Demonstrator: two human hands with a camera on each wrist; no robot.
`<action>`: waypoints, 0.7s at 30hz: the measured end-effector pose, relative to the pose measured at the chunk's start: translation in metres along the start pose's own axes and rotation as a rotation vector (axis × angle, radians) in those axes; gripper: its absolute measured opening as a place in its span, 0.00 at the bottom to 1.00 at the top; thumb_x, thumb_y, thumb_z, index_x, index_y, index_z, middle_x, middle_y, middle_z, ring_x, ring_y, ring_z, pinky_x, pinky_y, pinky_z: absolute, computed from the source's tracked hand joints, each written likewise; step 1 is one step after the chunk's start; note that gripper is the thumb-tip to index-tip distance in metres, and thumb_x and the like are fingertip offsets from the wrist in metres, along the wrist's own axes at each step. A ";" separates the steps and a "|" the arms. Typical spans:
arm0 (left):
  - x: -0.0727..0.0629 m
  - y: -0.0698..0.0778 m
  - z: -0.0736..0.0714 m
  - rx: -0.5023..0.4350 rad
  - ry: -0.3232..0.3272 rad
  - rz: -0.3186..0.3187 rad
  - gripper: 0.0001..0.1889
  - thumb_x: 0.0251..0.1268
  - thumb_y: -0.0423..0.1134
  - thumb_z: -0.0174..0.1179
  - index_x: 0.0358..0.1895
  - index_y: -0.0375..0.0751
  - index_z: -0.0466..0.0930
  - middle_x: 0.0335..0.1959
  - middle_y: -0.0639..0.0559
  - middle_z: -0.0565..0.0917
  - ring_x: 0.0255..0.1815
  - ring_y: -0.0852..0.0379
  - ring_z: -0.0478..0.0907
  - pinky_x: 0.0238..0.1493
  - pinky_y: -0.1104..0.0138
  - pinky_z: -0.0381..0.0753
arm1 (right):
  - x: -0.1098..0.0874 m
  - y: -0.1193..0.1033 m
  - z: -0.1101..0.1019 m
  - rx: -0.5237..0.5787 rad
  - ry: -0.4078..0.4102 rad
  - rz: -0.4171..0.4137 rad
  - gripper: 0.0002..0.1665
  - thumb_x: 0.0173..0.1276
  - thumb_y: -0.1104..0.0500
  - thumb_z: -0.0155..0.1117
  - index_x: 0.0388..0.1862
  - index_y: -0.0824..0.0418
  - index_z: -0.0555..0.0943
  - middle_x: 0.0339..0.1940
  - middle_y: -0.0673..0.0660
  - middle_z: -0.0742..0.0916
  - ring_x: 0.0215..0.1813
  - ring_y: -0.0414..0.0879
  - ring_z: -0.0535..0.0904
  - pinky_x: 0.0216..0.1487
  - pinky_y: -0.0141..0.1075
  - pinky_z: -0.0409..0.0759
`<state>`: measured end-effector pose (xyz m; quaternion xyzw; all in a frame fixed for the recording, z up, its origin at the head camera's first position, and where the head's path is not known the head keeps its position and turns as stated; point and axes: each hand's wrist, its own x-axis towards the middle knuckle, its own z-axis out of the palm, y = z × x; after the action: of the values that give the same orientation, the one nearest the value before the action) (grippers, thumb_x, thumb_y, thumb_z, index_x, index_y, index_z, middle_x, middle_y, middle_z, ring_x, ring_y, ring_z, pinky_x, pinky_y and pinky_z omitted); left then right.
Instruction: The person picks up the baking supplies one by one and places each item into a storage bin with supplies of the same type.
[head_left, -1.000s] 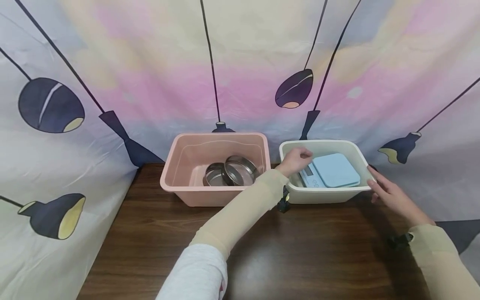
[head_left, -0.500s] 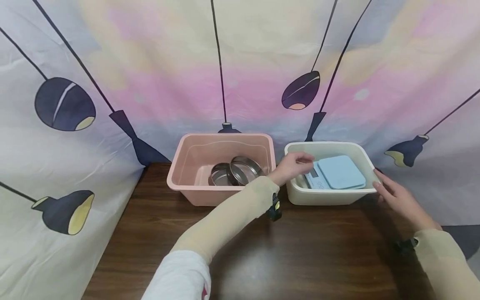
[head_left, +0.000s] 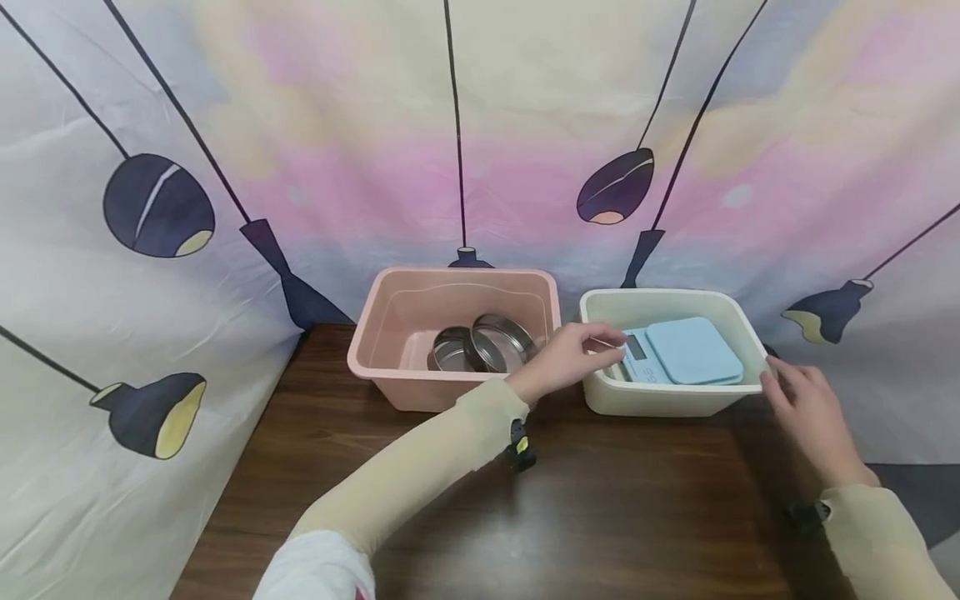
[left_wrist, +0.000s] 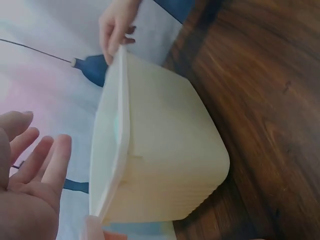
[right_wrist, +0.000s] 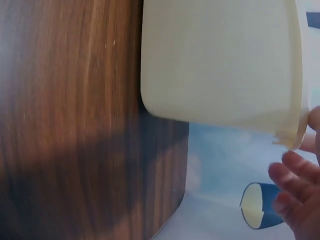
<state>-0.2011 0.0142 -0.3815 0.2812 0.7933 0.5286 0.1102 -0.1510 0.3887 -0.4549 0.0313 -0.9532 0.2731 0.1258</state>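
A white plastic bin [head_left: 667, 404] stands at the right of the table with a light-blue kitchen scale [head_left: 693, 352] inside. Over the bin's left rim, my left hand [head_left: 573, 354] reaches with loosely bent fingers beside the scale's display. In the left wrist view, that hand [left_wrist: 35, 185] has its fingers spread and nothing between them. My right hand [head_left: 813, 417] pinches the bin's right rim near the front corner; the right wrist view shows its fingers [right_wrist: 295, 175] at that rim. A pink bin [head_left: 420, 393] on the left contains two round metal sieves [head_left: 487, 346].
Both bins stand at the back of the dark wooden table [head_left: 585, 517], close to a patterned curtain [head_left: 360, 125] with printed lamps. My left forearm crosses in front of the pink bin's right side.
My left hand has drawn back leftward and lower, from over the scale's display to the white bin's left rim. My right hand stays at the right rim. The head view has shifted slightly.
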 end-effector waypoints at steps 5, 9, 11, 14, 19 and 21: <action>-0.023 0.001 -0.003 -0.030 -0.015 0.025 0.16 0.76 0.38 0.64 0.62 0.39 0.84 0.59 0.46 0.87 0.54 0.63 0.84 0.54 0.76 0.83 | -0.014 -0.009 0.004 -0.007 0.138 0.057 0.28 0.83 0.57 0.51 0.72 0.76 0.71 0.59 0.78 0.72 0.56 0.73 0.70 0.52 0.73 0.72; -0.047 -0.003 -0.006 -0.078 -0.028 0.042 0.17 0.75 0.36 0.64 0.62 0.35 0.83 0.57 0.44 0.87 0.52 0.63 0.85 0.55 0.74 0.84 | -0.027 -0.018 0.009 -0.008 0.219 0.057 0.25 0.80 0.61 0.52 0.69 0.75 0.73 0.58 0.77 0.73 0.54 0.72 0.72 0.50 0.71 0.74; -0.060 -0.007 -0.007 -0.096 -0.027 0.023 0.17 0.75 0.37 0.64 0.62 0.36 0.84 0.54 0.44 0.88 0.48 0.63 0.85 0.52 0.73 0.85 | -0.035 -0.023 0.012 -0.016 0.243 0.033 0.23 0.79 0.63 0.54 0.67 0.74 0.75 0.57 0.75 0.74 0.52 0.70 0.73 0.46 0.61 0.77; -0.082 -0.017 -0.007 -0.120 -0.007 0.002 0.16 0.75 0.36 0.64 0.61 0.36 0.84 0.50 0.44 0.89 0.43 0.57 0.87 0.46 0.70 0.88 | -0.044 -0.032 0.019 -0.003 0.302 -0.025 0.20 0.76 0.66 0.57 0.64 0.73 0.79 0.54 0.74 0.77 0.48 0.66 0.74 0.42 0.44 0.74; -0.117 -0.042 -0.007 -0.113 0.062 0.009 0.15 0.74 0.33 0.65 0.59 0.33 0.85 0.53 0.41 0.88 0.50 0.49 0.87 0.52 0.66 0.89 | -0.060 -0.046 0.038 0.016 0.351 -0.103 0.18 0.73 0.70 0.59 0.60 0.72 0.81 0.52 0.71 0.80 0.48 0.63 0.76 0.41 0.39 0.70; -0.133 -0.053 -0.009 -0.085 0.095 0.011 0.15 0.73 0.34 0.65 0.59 0.34 0.85 0.53 0.40 0.88 0.51 0.52 0.87 0.53 0.67 0.88 | -0.068 -0.051 0.046 0.019 0.343 -0.125 0.18 0.73 0.70 0.59 0.59 0.71 0.81 0.53 0.71 0.80 0.50 0.64 0.77 0.45 0.46 0.75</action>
<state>-0.1144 -0.0823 -0.4422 0.2552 0.7728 0.5753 0.0815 -0.0890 0.3209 -0.4838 0.0446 -0.9113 0.2750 0.3031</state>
